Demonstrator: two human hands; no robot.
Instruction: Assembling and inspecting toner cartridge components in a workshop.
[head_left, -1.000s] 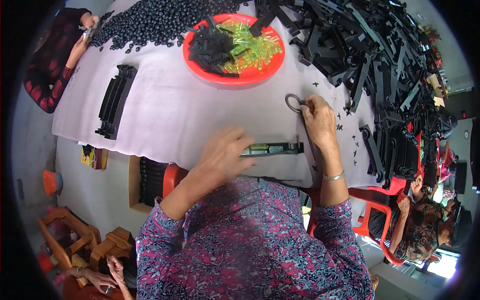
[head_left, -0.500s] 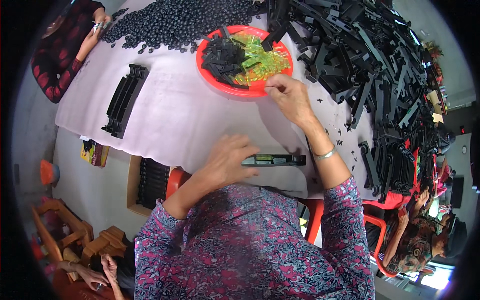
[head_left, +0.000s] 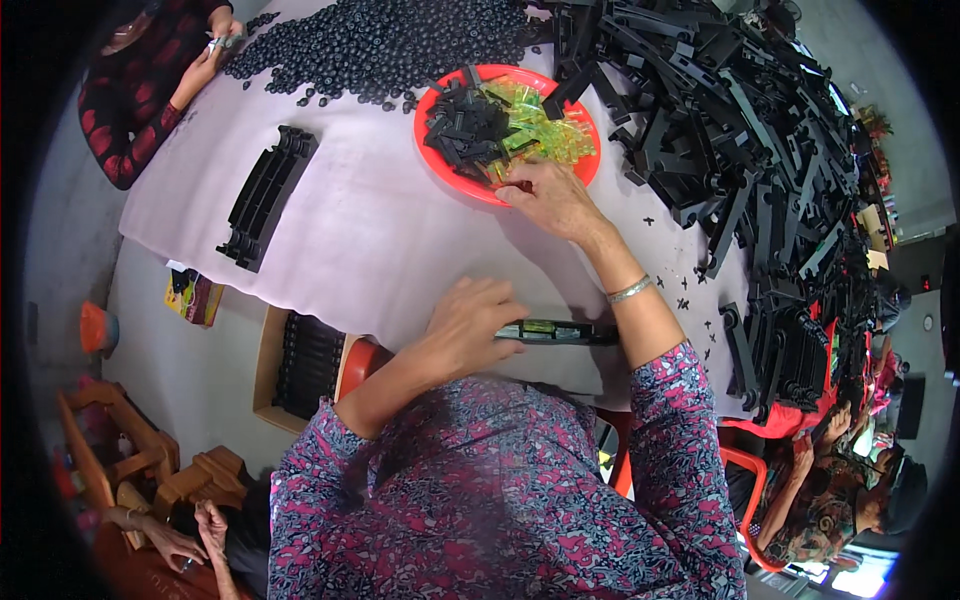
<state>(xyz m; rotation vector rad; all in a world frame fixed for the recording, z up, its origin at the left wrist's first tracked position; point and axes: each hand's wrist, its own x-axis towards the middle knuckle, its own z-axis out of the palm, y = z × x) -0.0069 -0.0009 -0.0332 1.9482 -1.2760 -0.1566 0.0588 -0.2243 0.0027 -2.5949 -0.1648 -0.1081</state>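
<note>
A long black plastic holder [head_left: 570,332] with yellow-green clear pieces set in it lies near the table's front edge. My left hand [head_left: 472,325] grips its left end, thumb on the near side and fingers on the far side. Over the near rim of a red plate [head_left: 455,182], my right hand [head_left: 555,198] is closed in a pinch; a bit of something dark shows at the fingertips, too small to name. Small black strips [head_left: 465,125] fill the plate's left side, and clear yellow-green pieces [head_left: 560,138] its right.
Small black round parts [head_left: 390,45] are heaped at the far side. A big pile of black plastic frames [head_left: 740,130] covers the right. One assembled black frame [head_left: 268,195] lies at left. Tiny black crosses [head_left: 684,302] are scattered at right. A co-worker's hand [head_left: 222,45] shows far left.
My right hand has moved left along the plate's near rim and reaches in over it. My left hand, blurred and loose before, has closed on the holder's left end.
</note>
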